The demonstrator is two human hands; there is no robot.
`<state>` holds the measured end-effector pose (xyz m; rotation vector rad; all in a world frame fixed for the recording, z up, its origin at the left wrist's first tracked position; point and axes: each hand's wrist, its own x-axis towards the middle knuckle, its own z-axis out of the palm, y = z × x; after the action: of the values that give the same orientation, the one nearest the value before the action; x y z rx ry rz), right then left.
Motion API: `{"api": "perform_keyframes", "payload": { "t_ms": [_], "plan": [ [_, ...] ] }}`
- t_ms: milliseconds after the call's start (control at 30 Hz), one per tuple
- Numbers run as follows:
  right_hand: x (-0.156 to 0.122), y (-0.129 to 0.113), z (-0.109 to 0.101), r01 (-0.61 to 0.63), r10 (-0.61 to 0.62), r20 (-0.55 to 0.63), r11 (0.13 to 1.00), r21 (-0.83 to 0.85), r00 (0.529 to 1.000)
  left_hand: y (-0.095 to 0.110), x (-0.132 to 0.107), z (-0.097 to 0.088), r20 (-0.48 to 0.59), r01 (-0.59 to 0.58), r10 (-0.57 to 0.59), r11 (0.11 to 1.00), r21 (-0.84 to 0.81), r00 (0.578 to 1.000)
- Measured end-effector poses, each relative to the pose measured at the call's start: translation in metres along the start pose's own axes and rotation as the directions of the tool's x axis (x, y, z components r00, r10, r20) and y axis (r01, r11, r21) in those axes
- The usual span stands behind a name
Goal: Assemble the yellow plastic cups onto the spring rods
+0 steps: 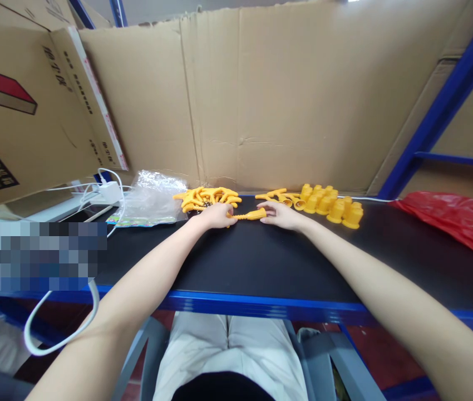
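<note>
Yellow piece [252, 215], its ends in the pinch of left fingers [225, 213] and right fingers [270, 221]

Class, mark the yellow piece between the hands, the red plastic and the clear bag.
Yellow piece [255, 215]: head view, its thicker part.
Red plastic [456, 220]: head view, crumpled middle.
Clear bag [153, 197]: head view, crinkled middle.

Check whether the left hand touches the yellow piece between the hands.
Touching: the head view shows the left hand gripping the yellow piece by its narrow end.
</note>
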<state>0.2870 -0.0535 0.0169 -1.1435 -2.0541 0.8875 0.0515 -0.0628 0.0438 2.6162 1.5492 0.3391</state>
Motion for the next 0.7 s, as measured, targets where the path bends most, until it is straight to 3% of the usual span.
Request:
{"api": "perform_keyframes", "payload": {
  "t_ms": [167,300,467,700],
  "plan": [
    [-0.002,-0.004,-0.005,-0.046,0.044,0.024,0.996,0.076,0.999,-0.002,-0.003,-0.007,0.164,0.090,-0.057,0.976,-0.198,0.985],
    [-0.002,-0.006,-0.004,-0.060,0.059,0.015,0.995,0.081,0.998,0.000,-0.006,-0.012,0.197,0.112,-0.076,0.977,-0.181,0.977],
    [0.000,-0.003,-0.004,-0.052,0.053,-0.002,0.996,0.075,0.999,-0.003,-0.004,-0.008,0.152,0.091,-0.064,0.980,-0.180,0.986],
    [-0.003,-0.010,-0.007,-0.069,0.070,-0.036,0.998,0.006,0.997,-0.007,0.002,0.001,-0.080,0.007,-0.013,0.997,-0.077,0.997]
  ]
}}
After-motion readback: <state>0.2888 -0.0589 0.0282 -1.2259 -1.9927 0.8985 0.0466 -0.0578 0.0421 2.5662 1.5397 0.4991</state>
